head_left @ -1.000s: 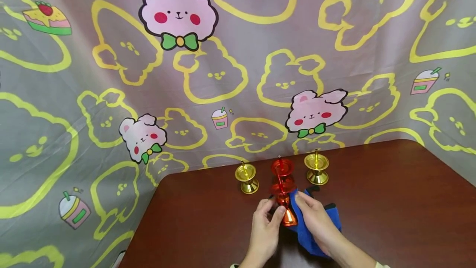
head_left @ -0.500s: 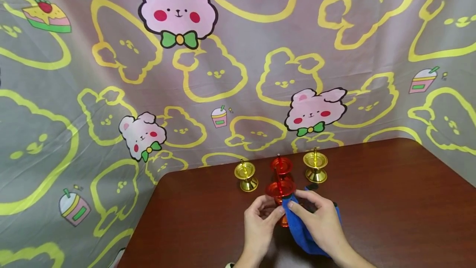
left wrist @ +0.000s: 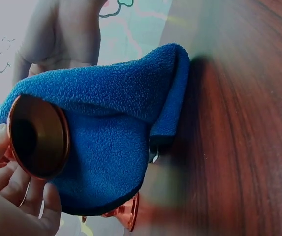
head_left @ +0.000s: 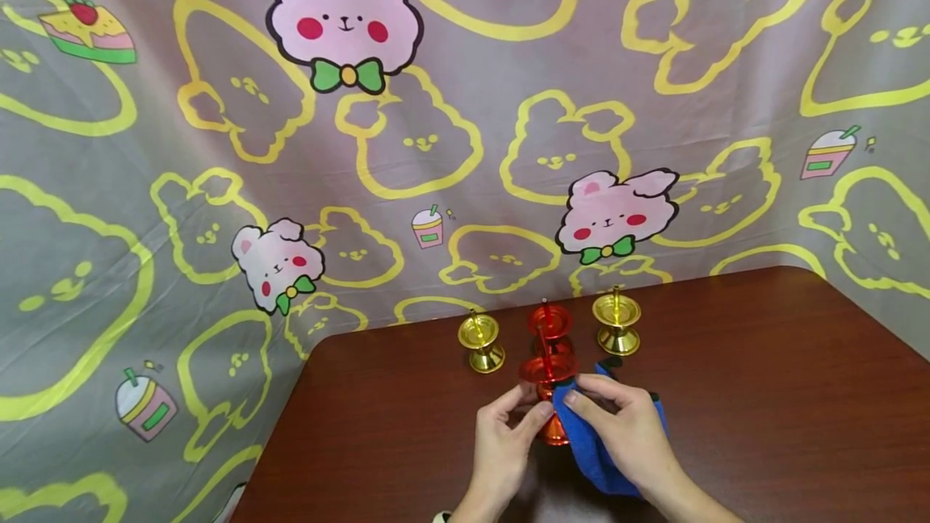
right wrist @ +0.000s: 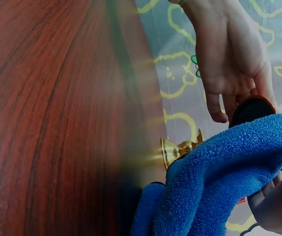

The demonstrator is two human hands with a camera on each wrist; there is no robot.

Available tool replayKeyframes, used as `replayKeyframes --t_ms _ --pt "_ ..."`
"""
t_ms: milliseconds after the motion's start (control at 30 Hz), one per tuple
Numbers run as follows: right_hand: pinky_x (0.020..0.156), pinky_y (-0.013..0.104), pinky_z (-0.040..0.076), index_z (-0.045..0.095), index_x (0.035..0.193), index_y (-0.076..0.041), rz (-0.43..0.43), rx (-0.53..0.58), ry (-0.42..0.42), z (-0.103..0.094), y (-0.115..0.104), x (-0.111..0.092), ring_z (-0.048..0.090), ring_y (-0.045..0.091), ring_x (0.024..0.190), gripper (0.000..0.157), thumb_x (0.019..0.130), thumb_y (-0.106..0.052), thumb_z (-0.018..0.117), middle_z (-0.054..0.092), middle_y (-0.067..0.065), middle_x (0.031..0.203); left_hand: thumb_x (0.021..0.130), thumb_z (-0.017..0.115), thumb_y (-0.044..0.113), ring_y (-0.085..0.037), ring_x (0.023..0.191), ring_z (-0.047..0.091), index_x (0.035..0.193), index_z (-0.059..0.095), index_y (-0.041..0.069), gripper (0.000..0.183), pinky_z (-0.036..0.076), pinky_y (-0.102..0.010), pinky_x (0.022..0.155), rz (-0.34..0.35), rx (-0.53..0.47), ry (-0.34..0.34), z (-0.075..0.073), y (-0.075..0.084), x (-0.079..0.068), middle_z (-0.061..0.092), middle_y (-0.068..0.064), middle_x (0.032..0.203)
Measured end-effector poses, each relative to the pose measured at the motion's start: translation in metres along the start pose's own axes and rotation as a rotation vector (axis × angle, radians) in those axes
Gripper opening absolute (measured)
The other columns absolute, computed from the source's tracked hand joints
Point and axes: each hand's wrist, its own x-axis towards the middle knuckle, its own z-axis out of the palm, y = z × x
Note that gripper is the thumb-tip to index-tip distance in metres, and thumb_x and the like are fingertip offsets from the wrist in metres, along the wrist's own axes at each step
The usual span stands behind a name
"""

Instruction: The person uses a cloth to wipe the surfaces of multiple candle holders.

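A shiny red candle holder [head_left: 555, 431], with a spike rising from its dish, is held above the table, nearly upright. My left hand [head_left: 500, 444] grips its stem from the left. In the left wrist view, the holder's hollow base [left wrist: 45, 132] faces the camera. My right hand [head_left: 634, 431] pinches a blue cloth [head_left: 592, 454] with black edging and holds it against the stem, just under the dish. The cloth hangs in folds below that hand, as the right wrist view shows of the cloth [right wrist: 219, 172]. Cloth and fingers hide part of the stem.
Behind the hands, a second red candle holder [head_left: 550, 320] stands between two gold ones, the left gold holder [head_left: 480, 336] and the right gold holder [head_left: 617, 315]. The brown wooden table [head_left: 748, 394] meets a cartoon-print curtain [head_left: 501, 127] at its back edge.
My right hand has shifted left, bringing the cloth across the holder's stem. The holder has turned a little more upright in my left hand. Over the last half second there is hardly any movement.
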Motion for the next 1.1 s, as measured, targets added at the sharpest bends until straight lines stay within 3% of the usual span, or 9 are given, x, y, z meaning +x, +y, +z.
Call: replayKeyframes --t_ms 267,433,600,700,800,867,933,1033,1100 --pt "0.069 0.026 0.056 0.067 0.118 0.011 0.134 0.116 -0.087 -0.006 -0.002 0.003 0.068 0.012 0.078 0.03 0.091 -0.001 0.071 0.074 0.011 0.093 0.094 0.069 0.005 -0.016 0.093 0.065 0.114 0.072 -0.002 0.022 0.052 -0.025 0.082 0.004 -0.033 -0.076 -0.005 0.0 0.002 0.068 -0.013 0.105" --pt "0.074 0.027 0.056 0.06 0.127 0.015 0.185 0.206 -0.205 -0.015 0.001 0.006 0.069 0.011 0.085 0.037 0.096 -0.006 0.065 0.073 0.005 0.102 0.096 0.065 0.003 -0.014 0.1 0.061 0.117 0.071 -0.005 0.023 0.05 -0.023 0.085 0.004 -0.085 -0.141 -0.008 0.002 0.003 0.063 -0.016 0.11" --pt "0.081 0.029 0.056 0.067 0.127 -0.001 0.189 0.352 -0.36 -0.022 0.005 0.008 0.069 0.013 0.095 0.028 0.101 -0.01 0.06 0.073 0.001 0.11 0.098 0.06 0.001 -0.016 0.11 0.059 0.121 0.068 -0.006 0.026 0.047 -0.026 0.094 0.033 -0.134 -0.212 -0.011 0.0 0.004 0.064 -0.019 0.117" --pt "0.086 0.03 0.054 0.069 0.125 -0.01 0.214 0.434 -0.422 -0.023 0.007 0.009 0.067 0.013 0.101 0.026 0.103 -0.011 0.057 0.072 0.002 0.115 0.099 0.058 0.0 -0.017 0.112 0.059 0.123 0.067 -0.007 0.027 0.047 -0.027 0.096 0.051 -0.149 -0.222 -0.012 -0.002 0.005 0.065 -0.021 0.118" --pt "0.087 0.029 0.054 0.062 0.133 -0.001 0.269 0.412 -0.369 -0.02 0.011 0.011 0.067 0.013 0.102 0.033 0.103 -0.013 0.058 0.07 0.004 0.116 0.099 0.06 0.001 -0.015 0.108 0.061 0.122 0.067 -0.008 0.027 0.048 -0.026 0.093 0.022 -0.128 -0.191 -0.01 -0.004 0.007 0.066 -0.021 0.117" --pt "0.083 0.028 0.054 0.057 0.136 0.005 0.309 0.332 -0.265 -0.016 0.012 0.012 0.067 0.012 0.098 0.04 0.101 -0.013 0.061 0.07 0.006 0.114 0.097 0.063 0.002 -0.013 0.102 0.063 0.123 0.066 -0.008 0.028 0.05 -0.025 0.088 -0.029 -0.112 -0.128 -0.007 -0.005 0.007 0.068 -0.02 0.112" --pt "0.078 0.027 0.055 0.056 0.135 0.01 0.315 0.244 -0.163 -0.012 0.012 0.013 0.067 0.011 0.092 0.045 0.098 -0.012 0.066 0.071 0.007 0.11 0.095 0.067 0.004 -0.012 0.095 0.064 0.119 0.067 -0.006 0.026 0.051 -0.024 0.083 -0.036 -0.076 -0.055 -0.004 -0.003 0.006 0.071 -0.018 0.106" --pt "0.074 0.024 0.055 0.064 0.126 0.009 0.193 0.13 -0.053 -0.006 0.009 0.013 0.067 0.011 0.086 0.039 0.091 -0.007 0.073 0.072 0.011 0.105 0.092 0.072 0.007 -0.012 0.087 0.065 0.111 0.071 -0.001 0.021 0.052 -0.025 0.077 0.012 0.001 0.05 -0.002 0.003 0.005 0.072 -0.013 0.096" --pt "0.073 0.022 0.055 0.07 0.118 0.006 0.033 0.048 -0.014 -0.003 0.007 0.011 0.068 0.01 0.085 0.034 0.087 -0.004 0.077 0.072 0.01 0.103 0.09 0.074 0.009 -0.013 0.084 0.065 0.103 0.074 0.002 0.014 0.053 -0.026 0.074 0.06 0.054 0.082 -0.001 0.007 0.005 0.072 -0.01 0.093"
